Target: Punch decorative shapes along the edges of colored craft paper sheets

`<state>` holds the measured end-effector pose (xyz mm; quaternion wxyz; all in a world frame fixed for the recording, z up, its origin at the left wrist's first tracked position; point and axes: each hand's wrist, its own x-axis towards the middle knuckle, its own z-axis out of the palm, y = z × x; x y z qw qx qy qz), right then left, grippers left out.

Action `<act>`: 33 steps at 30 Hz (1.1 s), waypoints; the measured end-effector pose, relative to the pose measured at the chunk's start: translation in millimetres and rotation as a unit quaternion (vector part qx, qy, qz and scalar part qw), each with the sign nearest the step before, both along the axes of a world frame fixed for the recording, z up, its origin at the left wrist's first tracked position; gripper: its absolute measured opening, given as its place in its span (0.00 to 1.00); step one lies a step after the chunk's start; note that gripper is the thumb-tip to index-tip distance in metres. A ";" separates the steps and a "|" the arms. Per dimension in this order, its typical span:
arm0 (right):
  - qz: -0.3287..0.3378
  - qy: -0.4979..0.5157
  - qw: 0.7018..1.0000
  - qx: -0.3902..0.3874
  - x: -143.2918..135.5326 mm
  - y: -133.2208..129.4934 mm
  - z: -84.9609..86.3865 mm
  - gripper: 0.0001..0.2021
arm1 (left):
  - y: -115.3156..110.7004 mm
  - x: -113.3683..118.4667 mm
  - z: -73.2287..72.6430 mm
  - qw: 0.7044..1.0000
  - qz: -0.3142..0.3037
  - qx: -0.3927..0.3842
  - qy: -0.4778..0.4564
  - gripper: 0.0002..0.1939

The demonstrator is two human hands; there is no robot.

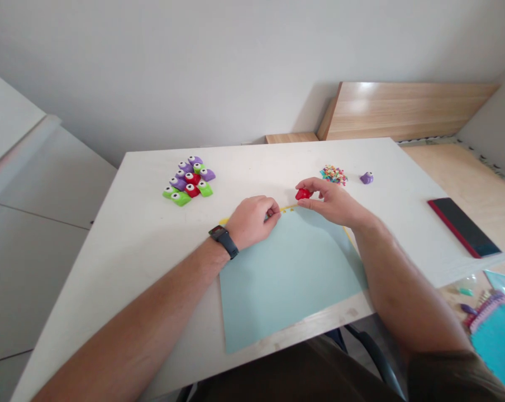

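A light blue sheet (294, 279) with a yellow far edge lies on the white table (152, 268). My right hand (325, 200) holds a small red piece (303, 194) between thumb and fingers, just over that far edge. At the sheet's far left part rests my left hand (256, 219), its fingers curled into a pinch; something small and dark shows at the fingertips, too small to name. Tiny yellow bits (288, 210) sit on the sheet between my hands.
Purple, green and red pieces with eyes (189, 180) are grouped at the back left. Beyond my right hand lies a pile of colourful beads (334, 175), with one purple piece (366, 177) to its right. A dark tablet with a red edge (464, 226) lies at the right.
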<state>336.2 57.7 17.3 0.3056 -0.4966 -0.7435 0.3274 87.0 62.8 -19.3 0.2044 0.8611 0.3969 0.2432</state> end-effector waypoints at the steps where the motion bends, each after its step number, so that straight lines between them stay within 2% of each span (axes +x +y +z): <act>1: 0.004 -0.004 1.000 -0.001 -0.7 -0.2 -0.9 0.14 | 0.0 -0.1 -0.4 1.000 0.001 0.002 -0.001 0.05; 10: 0.002 -0.034 0.999 0.003 1.6 4.2 -12.3 0.15 | -0.1 -0.5 -2.8 1.000 0.001 0.016 -0.005 0.05; 33: 0.068 -0.094 0.993 0.001 -1.2 -1.3 -2.1 0.15 | 1.6 -0.4 -6.0 1.000 0.002 0.013 -0.016 0.04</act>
